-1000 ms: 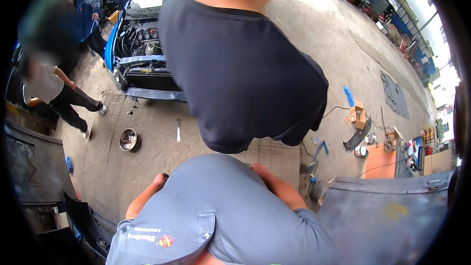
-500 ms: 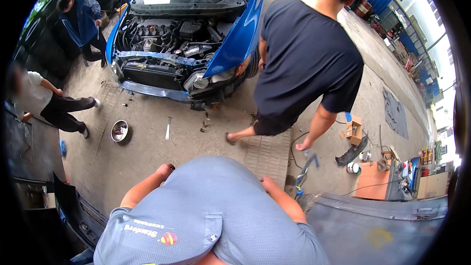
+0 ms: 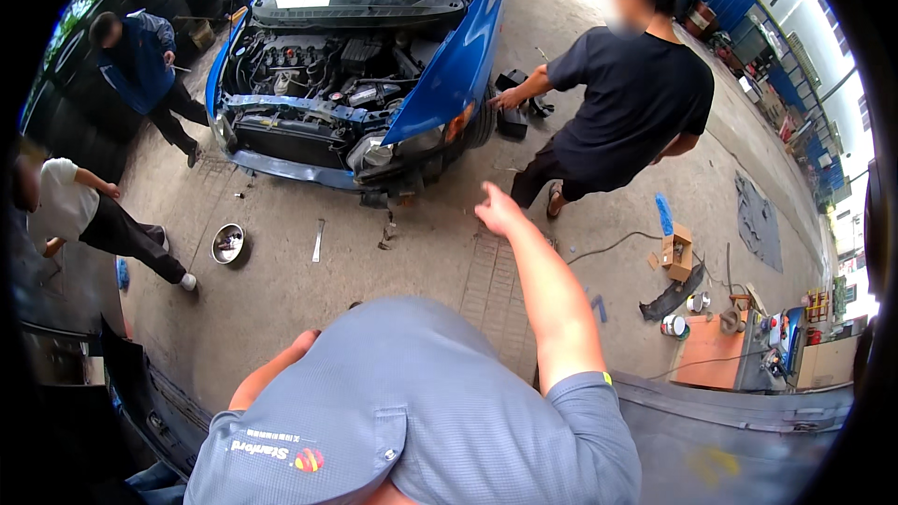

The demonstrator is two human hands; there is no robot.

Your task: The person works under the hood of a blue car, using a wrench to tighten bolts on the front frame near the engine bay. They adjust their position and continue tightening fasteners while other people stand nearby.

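Observation:
My right arm reaches forward over the floor, and my right hand (image 3: 499, 210) holds nothing, its index finger stretched out. It points towards the front of a blue car (image 3: 447, 93) whose bonnet is raised and front bumper cover is off. The engine (image 3: 297, 65) and the radiator (image 3: 290, 142) are exposed. Low beside my body is my left hand (image 3: 304, 341), its fingers largely hidden behind my grey shirt (image 3: 412, 365). Just beyond my right hand, a person in a dark T-shirt (image 3: 627, 98) reaches one hand towards the car's front wheel (image 3: 484, 122).
On the floor lie a metal bowl of small parts (image 3: 227, 244), a flat metal strip (image 3: 319, 240) and an open cardboard box (image 3: 677, 252). Two people (image 3: 140, 65) stand at the left. Paint cans (image 3: 673, 325) and an orange board (image 3: 708, 348) are at the right.
My right hand has risen from beside my body and stretched forward. The person in the dark T-shirt has moved farther off and turned towards the car. At the left, both people have shifted.

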